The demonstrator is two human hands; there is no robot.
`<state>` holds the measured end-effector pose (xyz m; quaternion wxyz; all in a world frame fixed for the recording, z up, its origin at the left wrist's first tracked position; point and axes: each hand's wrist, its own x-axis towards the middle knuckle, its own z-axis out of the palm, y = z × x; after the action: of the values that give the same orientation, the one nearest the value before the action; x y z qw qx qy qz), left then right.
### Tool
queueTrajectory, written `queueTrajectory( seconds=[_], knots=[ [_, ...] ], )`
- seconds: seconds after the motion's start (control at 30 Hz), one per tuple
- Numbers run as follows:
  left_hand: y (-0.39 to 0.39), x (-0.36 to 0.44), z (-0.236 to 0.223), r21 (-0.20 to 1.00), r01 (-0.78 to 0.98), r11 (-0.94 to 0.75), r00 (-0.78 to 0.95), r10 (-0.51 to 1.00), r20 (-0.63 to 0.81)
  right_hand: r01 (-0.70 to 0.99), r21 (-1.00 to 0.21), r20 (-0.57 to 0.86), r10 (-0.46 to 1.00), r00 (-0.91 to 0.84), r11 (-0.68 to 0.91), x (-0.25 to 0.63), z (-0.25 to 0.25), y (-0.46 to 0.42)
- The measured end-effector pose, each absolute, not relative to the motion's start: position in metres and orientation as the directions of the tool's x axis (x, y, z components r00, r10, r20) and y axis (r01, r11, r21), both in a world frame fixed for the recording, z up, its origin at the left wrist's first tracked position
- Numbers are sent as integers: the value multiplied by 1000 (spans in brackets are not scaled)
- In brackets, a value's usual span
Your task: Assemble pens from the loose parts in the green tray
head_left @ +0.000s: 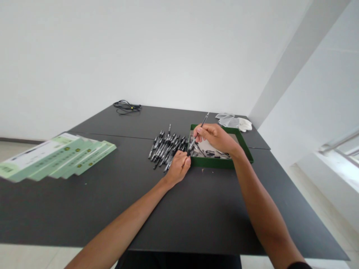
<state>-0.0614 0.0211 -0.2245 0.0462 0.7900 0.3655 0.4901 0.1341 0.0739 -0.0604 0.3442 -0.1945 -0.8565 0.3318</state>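
Note:
My right hand (214, 137) is closed on a thin black pen (199, 129) that slants up and to the right over the green tray (221, 162). My left hand (179, 166) rests on the dark table (168, 209) just left of the tray, fingers pinched round the pen's lower end; what exactly it grips there is too small to make out. A heap of several black pens (166, 146) lies just left of both hands. Loose pen parts (211, 152) lie inside the tray.
Several green and white flat boxes (56, 155) are fanned out at the table's left edge. A coiled black cable (126, 107) lies at the far back. White gloves (234, 121) sit at the back right corner, next to a white wall.

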Motion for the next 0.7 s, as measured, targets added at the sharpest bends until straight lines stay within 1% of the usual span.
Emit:
queueTrajectory(
  seconds=[0.33,0.53,0.7],
  knots=[
    [20,-62,-224,412,538,-735,260,610,748,171,-699,414,588,-695,695,134,-63,77],
    [22,-63,-225,402,541,-739,278,608,744,211,-666,406,585,-702,716,135,-55,69],
    [23,-63,-224,402,556,-728,260,611,748,255,-642,315,553,-771,723,126,-63,69]
  ],
)
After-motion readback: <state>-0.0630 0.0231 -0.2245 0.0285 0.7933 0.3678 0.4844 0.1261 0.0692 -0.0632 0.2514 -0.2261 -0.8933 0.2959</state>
